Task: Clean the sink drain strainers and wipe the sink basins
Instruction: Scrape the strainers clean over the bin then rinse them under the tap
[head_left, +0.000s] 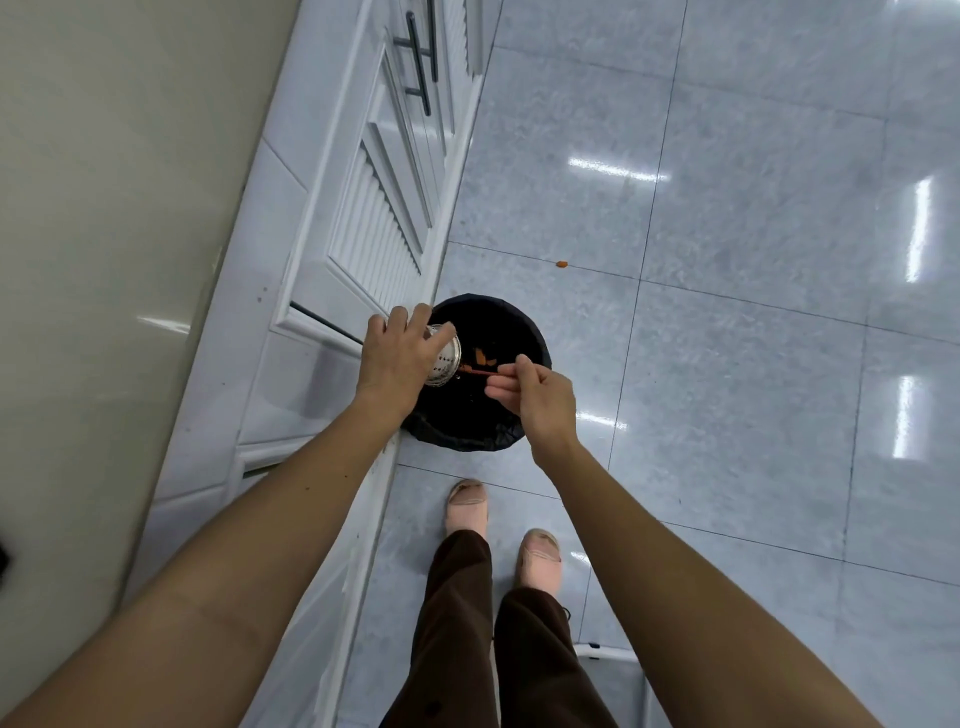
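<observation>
My left hand (397, 358) grips a perforated metal drain strainer (443, 358), tilted on its side over a black-lined rubbish bin (488, 431) on the floor. My right hand (540, 395) pinches a thin reddish stick (480, 371) whose tip reaches to the strainer's open mouth. Orange food scraps (481, 357) lie inside the bin. The sink is out of view.
White cabinet doors (374, 223) with louvred panels and dark handles (420, 62) run along the left, under a pale countertop (104, 208). Glossy grey floor tiles spread to the right, with one orange scrap (561, 264) on them. My feet (501, 530) stand just behind the bin.
</observation>
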